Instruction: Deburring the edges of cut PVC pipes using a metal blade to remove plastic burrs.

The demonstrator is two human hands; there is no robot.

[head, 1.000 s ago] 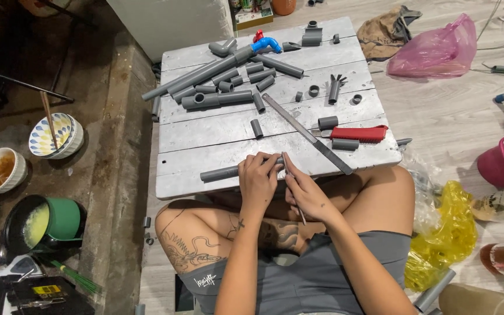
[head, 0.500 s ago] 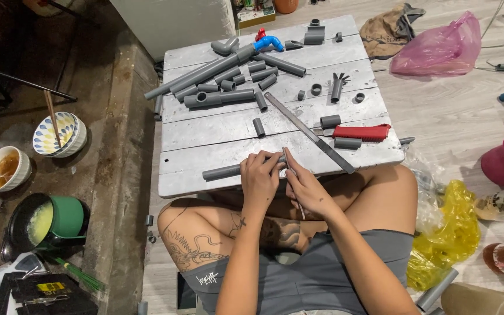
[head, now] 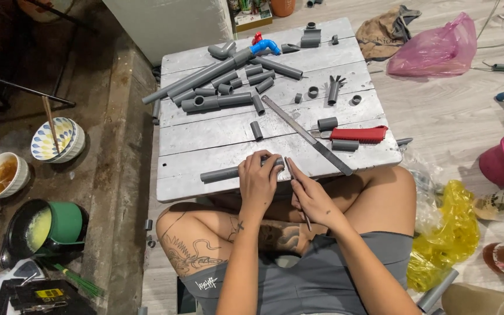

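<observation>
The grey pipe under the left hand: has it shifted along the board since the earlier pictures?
No. The grey pipe lies at the board's near edge as before, left hand gripping it.

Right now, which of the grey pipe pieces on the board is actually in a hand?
The grey pipe lying along the board's near edge: the left hand grips its right end. The other grey pieces lie untouched farther back.

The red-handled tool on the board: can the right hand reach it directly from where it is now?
Probably yes. The red-handled tool lies in the open on the grey board, on the right hand's side. Only the long flat file lies between them, low. But that hand already holds a thin tool.
</observation>
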